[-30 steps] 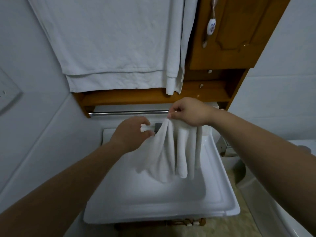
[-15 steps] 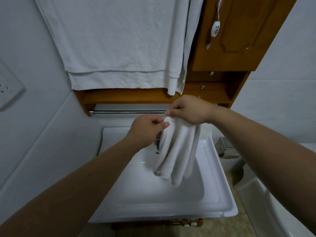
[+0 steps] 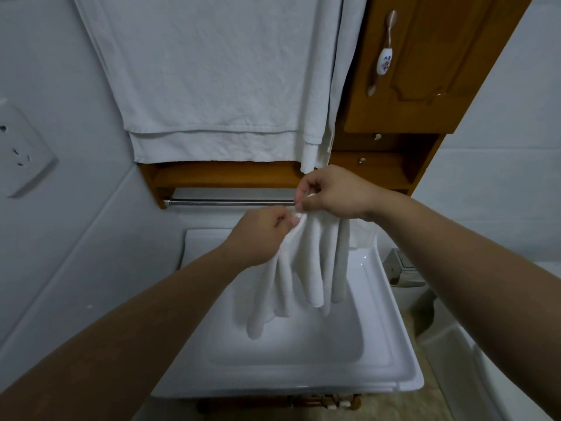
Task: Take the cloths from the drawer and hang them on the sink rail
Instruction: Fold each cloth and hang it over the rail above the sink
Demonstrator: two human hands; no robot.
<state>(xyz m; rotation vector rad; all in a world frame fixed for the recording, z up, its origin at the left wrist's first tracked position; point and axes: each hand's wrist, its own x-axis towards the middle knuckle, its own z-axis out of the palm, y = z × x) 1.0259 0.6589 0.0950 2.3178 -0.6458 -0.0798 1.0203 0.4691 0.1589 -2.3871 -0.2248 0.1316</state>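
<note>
Both hands pinch the white cloth (image 3: 303, 268) by its top edge, left hand (image 3: 261, 235) lower, right hand (image 3: 331, 192) by the rail (image 3: 230, 202). The cloth hangs in folds beneath them, over the sink (image 3: 391, 329).

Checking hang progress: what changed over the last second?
The left hand moved up along the cloth to pinch its top edge beside the right hand, whose grip stayed by the rail. The cloth gathered narrower, still over the sink.

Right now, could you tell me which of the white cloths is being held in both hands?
The small bunched white cloth hanging over the white sink, pinched by the left hand and right hand. The large white towels hang untouched above the chrome rail.
</note>
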